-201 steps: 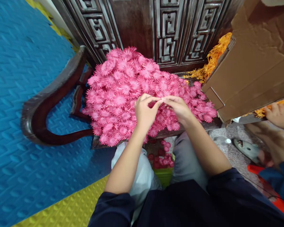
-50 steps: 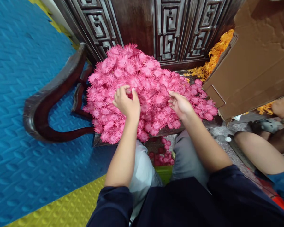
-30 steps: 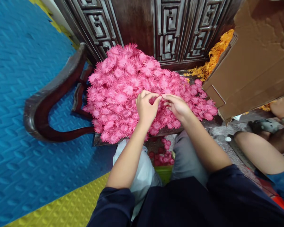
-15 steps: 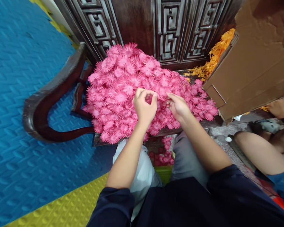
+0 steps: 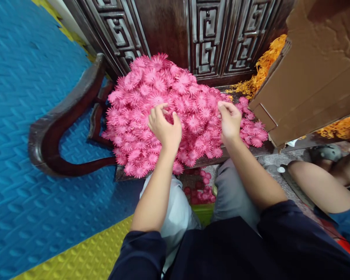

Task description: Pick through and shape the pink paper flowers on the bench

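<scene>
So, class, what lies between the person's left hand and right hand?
Only pink flowers: the head view shows them filling the stretch between the left hand and the right hand.

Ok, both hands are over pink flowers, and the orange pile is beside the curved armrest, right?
Not quite: the head view shows the orange pile beside the cardboard box, not the curved armrest. The left hand and right hand are over pink flowers.

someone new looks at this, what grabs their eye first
Most likely the big heap of pink flowers in the middle of the view, with the person's left hand and right hand in front of it. Next, probably the bright blue mat along the picture's left and the brown cardboard at upper right.
</scene>
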